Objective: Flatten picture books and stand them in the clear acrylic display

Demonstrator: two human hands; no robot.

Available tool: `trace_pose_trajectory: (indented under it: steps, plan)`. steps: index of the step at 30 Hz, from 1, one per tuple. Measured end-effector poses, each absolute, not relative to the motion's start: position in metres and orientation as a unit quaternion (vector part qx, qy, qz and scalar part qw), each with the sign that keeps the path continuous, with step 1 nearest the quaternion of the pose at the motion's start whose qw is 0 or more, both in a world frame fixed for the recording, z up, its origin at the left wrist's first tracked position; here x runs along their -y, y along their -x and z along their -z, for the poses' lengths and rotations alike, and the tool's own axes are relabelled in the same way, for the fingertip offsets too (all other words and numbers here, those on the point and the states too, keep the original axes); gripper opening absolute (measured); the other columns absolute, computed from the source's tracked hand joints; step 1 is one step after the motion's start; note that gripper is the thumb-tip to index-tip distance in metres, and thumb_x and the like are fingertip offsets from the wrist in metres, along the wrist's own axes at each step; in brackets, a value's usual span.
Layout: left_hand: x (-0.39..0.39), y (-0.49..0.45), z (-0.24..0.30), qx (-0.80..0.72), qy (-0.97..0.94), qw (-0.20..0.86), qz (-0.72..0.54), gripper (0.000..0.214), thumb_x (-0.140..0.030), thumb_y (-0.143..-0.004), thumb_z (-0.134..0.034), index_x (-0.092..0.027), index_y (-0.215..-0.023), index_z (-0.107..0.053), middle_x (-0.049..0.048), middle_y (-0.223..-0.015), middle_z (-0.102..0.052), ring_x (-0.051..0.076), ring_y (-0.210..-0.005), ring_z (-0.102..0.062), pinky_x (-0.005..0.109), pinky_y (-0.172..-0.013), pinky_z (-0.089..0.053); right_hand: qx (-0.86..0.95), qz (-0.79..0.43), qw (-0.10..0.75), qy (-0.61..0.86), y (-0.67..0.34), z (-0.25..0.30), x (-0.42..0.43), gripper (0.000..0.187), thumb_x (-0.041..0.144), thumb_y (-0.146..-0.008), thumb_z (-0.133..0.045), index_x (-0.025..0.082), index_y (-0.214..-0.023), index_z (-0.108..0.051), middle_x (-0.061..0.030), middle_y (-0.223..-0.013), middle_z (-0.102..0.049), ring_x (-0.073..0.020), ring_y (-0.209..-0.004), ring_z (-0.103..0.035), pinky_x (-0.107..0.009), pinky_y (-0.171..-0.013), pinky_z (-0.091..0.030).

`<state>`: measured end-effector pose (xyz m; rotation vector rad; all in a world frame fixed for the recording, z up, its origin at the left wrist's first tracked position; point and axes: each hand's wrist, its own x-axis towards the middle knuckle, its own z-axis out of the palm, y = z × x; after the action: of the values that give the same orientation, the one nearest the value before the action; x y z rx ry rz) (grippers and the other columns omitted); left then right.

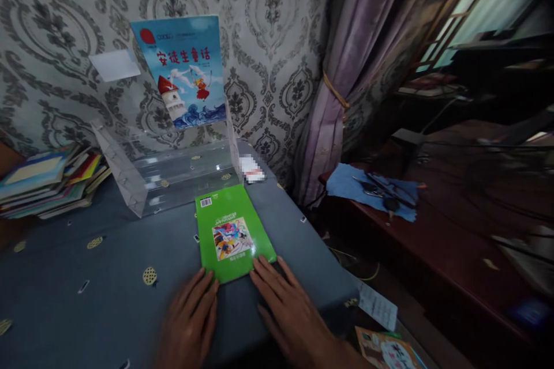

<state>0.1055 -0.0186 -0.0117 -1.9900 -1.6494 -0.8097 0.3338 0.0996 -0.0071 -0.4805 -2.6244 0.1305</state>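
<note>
1. The table [116, 277], spread with a grey-blue patterned cloth, meets the papered wall at its back edge.
2. A dark red bench [450, 236] is beyond the table's right edge, with a blue cloth [341, 183] and dark items near its own back left corner.
3. A clear stand [119, 170] occupies the table's back edge, its tiers see-through.
4. A stack of books [38, 184] lies towards the table's left edge, left of the stand.
5. A blue book [149, 63] with a red-roofed tower on its cover stands upright at the back of the stand.
6. A green book [231, 268] lies flat by the table's right edge, between the stand and the front edge, barcode towards the stand.
7. The right hand [288, 305] is unclenched, fingers extended, fingertips resting on the green book's near right corner.
8. The left hand [190, 314], blurred, is likewise loose and straight-fingered, fingertips touching the near left corner.
9. A small white-and-red item [251, 169], its print pixelated, lies near the table's back right corner.
</note>
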Motion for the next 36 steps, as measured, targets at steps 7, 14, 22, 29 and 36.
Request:
trace_pose_trajectory:
  steps: [7, 14, 22, 29, 36]
  plan:
    - [0.016, -0.105, 0.009, 0.587, 0.719, 0.217, 0.303, 0.03, -0.019, -0.098, -0.051, -0.02, -0.122, -0.068, 0.0071, -0.119, -0.075, 0.02, -0.112, -0.07, 0.03, -0.089, -0.061, 0.942, -0.042, 0.269, 0.196, -0.346, 0.008, -0.104, 0.061, 0.007, -0.091, -0.048, 0.012, -0.151, -0.042, -0.0177, -0.144, -0.059, -0.0271, -0.138, -0.054, -0.058, -0.114, -0.044]
    - [0.015, -0.106, 0.008, 0.592, 0.72, 0.223, 0.287, 0.028, -0.019, -0.099, -0.049, -0.018, -0.121, -0.067, 0.0075, -0.117, -0.076, 0.02, -0.11, -0.071, 0.031, -0.087, -0.062, 0.928, -0.081, 0.297, 0.208, -0.343, 0.004, -0.109, 0.047, 0.007, -0.095, -0.046, 0.016, -0.14, -0.055, -0.0164, -0.133, -0.068, -0.0271, -0.129, -0.062, -0.061, -0.109, -0.047]
    - [0.015, -0.107, 0.007, 0.596, 0.716, 0.213, 0.294, 0.027, -0.019, -0.099, -0.05, -0.018, -0.119, -0.068, 0.0075, -0.117, -0.075, 0.019, -0.112, -0.069, 0.03, -0.09, -0.061, 0.92, -0.131, 0.295, 0.223, -0.339, -0.002, -0.115, 0.043, 0.011, -0.097, -0.047, 0.02, -0.137, -0.058, -0.0137, -0.126, -0.072, -0.0255, -0.121, -0.066, -0.056, -0.106, -0.05]
    - [0.013, -0.107, 0.008, 0.61, 0.708, 0.184, 0.306, 0.027, -0.019, -0.099, -0.05, -0.021, -0.119, -0.068, 0.0069, -0.115, -0.075, 0.019, -0.112, -0.069, 0.03, -0.09, -0.061, 0.909, -0.166, 0.317, 0.212, -0.335, -0.003, -0.124, 0.039, 0.01, -0.096, -0.048, 0.02, -0.13, -0.063, -0.012, -0.116, -0.074, -0.0239, -0.11, -0.069, -0.05, -0.102, -0.053]
    - [0.013, -0.109, 0.006, 0.627, 0.689, 0.144, 0.334, 0.024, -0.021, -0.099, -0.051, -0.024, -0.115, -0.068, 0.0066, -0.114, -0.075, 0.02, -0.108, -0.07, 0.033, -0.088, -0.062, 0.901, -0.166, 0.346, 0.202, -0.334, 0.003, -0.126, 0.042, 0.009, -0.097, -0.047, 0.022, -0.133, -0.061, -0.0107, -0.114, -0.074, -0.0242, -0.112, -0.067, -0.048, -0.101, -0.054]
